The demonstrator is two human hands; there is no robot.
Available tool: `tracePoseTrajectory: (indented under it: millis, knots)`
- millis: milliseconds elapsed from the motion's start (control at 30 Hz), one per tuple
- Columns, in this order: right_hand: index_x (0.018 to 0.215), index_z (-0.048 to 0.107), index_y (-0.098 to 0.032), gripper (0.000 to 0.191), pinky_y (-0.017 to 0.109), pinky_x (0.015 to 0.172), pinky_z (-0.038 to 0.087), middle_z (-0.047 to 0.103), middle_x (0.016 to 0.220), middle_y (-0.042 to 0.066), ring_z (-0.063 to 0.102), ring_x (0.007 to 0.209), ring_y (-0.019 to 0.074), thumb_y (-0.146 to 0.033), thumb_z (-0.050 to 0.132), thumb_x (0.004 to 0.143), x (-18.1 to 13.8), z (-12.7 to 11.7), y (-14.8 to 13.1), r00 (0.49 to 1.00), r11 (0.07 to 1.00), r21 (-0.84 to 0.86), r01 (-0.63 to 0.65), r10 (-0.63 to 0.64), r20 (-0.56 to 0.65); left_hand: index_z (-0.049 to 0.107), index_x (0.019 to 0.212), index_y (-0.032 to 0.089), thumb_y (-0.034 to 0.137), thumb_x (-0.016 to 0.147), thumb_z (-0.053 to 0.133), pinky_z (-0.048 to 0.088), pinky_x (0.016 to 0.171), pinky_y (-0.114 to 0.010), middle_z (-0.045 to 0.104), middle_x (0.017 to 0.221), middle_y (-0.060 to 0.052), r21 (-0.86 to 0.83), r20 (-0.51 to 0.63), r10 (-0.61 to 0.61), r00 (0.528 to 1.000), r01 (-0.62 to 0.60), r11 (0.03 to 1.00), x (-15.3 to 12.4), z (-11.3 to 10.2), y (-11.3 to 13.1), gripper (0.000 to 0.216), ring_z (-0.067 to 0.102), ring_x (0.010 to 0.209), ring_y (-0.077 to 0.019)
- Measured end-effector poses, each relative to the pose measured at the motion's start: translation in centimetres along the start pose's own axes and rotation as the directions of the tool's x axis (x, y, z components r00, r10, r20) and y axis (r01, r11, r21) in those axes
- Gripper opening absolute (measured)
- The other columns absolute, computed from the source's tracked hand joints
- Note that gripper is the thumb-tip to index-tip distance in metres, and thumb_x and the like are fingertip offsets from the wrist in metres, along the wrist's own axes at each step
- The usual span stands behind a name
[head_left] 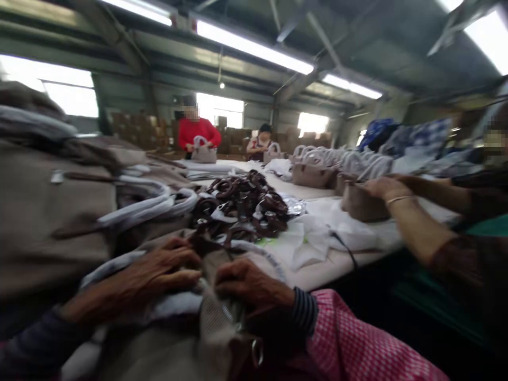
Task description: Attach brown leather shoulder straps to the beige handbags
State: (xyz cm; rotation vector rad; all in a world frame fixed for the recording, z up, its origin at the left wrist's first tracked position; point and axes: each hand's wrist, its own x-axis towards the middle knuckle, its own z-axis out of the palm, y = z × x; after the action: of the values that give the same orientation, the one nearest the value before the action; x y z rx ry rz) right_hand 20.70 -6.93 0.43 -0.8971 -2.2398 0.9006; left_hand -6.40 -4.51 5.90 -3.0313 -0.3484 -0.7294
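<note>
Bag [218,328] — near foreground, mouth open, lining exposed. Right hand [252,286]: fingers closed on the bag's edge. Left hand [170,270]: fingers bent beside the mouth; grip cannot be determined. Beyond — dark straps [254,203], heaped on the bench [321,272].

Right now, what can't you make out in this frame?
- Right hand: head view; its own curled fingers hide the exact grip.
- Bag at the hands: head view; the bottom edge cuts off its lower part.
- Large bag at far left: head view; cut off by the left edge.
- Dark pile: head view; upper pieces hide lower ones, so no count.
- Bag by red sleeves: head view; too small and blurred for detail.
</note>
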Motion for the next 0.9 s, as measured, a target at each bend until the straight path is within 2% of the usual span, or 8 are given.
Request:
tracePoseTrajectory:
  millis: [33, 67, 133, 233, 367, 567, 767, 900]
  knots:
    - [0.088, 0.067, -0.02, 0.012, 0.022, 0.07, 0.046, 0.06, 0.079, -0.006, 0.057, 0.074, 0.0113, -0.021, 0.067, 0.1, -0.1, 0.0, 0.1, 1.0, 0.999, 0.046, 0.01, -0.011, 0.004, 0.073, 0.121, 0.033, 0.015, 0.105, 0.042, 0.044, 0.112, -0.034, 0.071, 0.126, -0.003, -0.06, 0.143, -0.026, 0.989, 0.035, 0.998, -0.4, -0.6, -0.3, 0.039, 0.059, 0.121, -0.0188]
    - [0.087, 0.067, -0.02, 0.014, 0.024, 0.071, 0.045, 0.059, 0.078, -0.005, 0.056, 0.074, 0.0123, -0.021, 0.064, 0.101, -0.1, 0.0, 0.3, 1.0, 0.998, 0.068, 0.014, -0.014, 0.002, 0.073, 0.122, 0.032, 0.016, 0.102, 0.052, 0.043, 0.114, -0.036, 0.072, 0.124, -0.004, -0.105, 0.213, -0.095, 0.972, 0.119, 0.987, -0.4, -1.1, -0.7, 0.034, 0.059, 0.122, -0.0208]
    - [0.087, 0.069, -0.021, 0.017, 0.026, 0.071, 0.045, 0.063, 0.078, -0.004, 0.058, 0.074, 0.0139, -0.024, 0.063, 0.102, -0.1, -0.1, 0.4, 1.0, 1.0, 0.013, 0.004, -0.004, 0.001, 0.074, 0.12, 0.032, 0.019, 0.093, 0.068, 0.043, 0.117, -0.038, 0.071, 0.126, -0.004, -0.147, 0.337, -0.209, 0.918, 0.27, 0.952, 0.2, -2.0, -1.4, 0.031, 0.055, 0.13, -0.0241]
    - [0.087, 0.07, -0.02, 0.018, 0.027, 0.068, 0.043, 0.065, 0.077, -0.003, 0.059, 0.071, 0.0149, -0.026, 0.063, 0.102, -0.3, 0.2, 0.4, 0.997, 0.999, -0.04, 0.037, -0.039, -0.07, 0.071, 0.125, 0.028, 0.012, 0.084, 0.068, 0.043, 0.117, -0.036, 0.068, 0.127, -0.003, -0.072, 0.442, -0.316, 0.839, 0.385, 0.92, 1.6, -2.3, -1.2, 0.044, 0.054, 0.131, -0.0241]
    - [0.088, 0.067, -0.019, 0.017, 0.027, 0.068, 0.04, 0.064, 0.078, -0.001, 0.058, 0.07, 0.0142, -0.021, 0.06, 0.103, -0.8, 0.9, 0.8, 0.962, 0.97, -0.15, 0.193, -0.217, -0.167, 0.07, 0.126, 0.028, -0.001, 0.076, 0.058, 0.041, 0.115, -0.042, 0.068, 0.119, -0.004, 0.11, 0.453, -0.365, 0.813, 0.356, 0.928, 2.8, -1.2, 0.5, 0.058, 0.051, 0.125, -0.0272]
    - [0.086, 0.058, -0.019, 0.022, 0.029, 0.062, 0.029, 0.058, 0.079, 0.0, 0.047, 0.067, 0.0139, -0.003, 0.047, 0.097, -1.3, 1.3, 1.1, 0.9, 0.874, -0.331, 0.356, -0.416, -0.132, 0.065, 0.125, 0.029, -0.001, 0.076, 0.058, 0.043, 0.108, -0.049, 0.061, 0.121, -0.007, 0.245, 0.405, -0.458, 0.791, 0.388, 0.888, 2.9, 0.4, 2.2, 0.058, 0.047, 0.122, -0.0311]
    - [0.086, 0.053, -0.021, 0.022, 0.03, 0.06, 0.029, 0.059, 0.081, -0.001, 0.047, 0.067, 0.0143, 0.0, 0.047, 0.091, -1.3, 1.0, 0.8, 0.894, 0.848, -0.386, 0.364, -0.435, -0.112, 0.066, 0.121, 0.032, 0.002, 0.086, 0.059, 0.037, 0.115, -0.046, 0.062, 0.129, -0.002, 0.159, 0.38, -0.354, 0.854, 0.317, 0.935, 3.0, 1.2, 2.0, 0.046, 0.046, 0.126, -0.0283]
    - [0.087, 0.053, -0.021, 0.018, 0.031, 0.063, 0.033, 0.061, 0.084, -0.001, 0.05, 0.071, 0.0146, -0.004, 0.051, 0.093, -1.1, 1.0, 1.2, 0.89, 0.802, -0.454, 0.387, -0.454, -0.044, 0.069, 0.116, 0.03, 0.01, 0.091, 0.059, 0.041, 0.109, -0.037, 0.065, 0.12, -0.001, 0.142, 0.323, -0.321, 0.89, 0.29, 0.947, 2.6, 2.1, 1.4, 0.034, 0.053, 0.114, -0.0246]
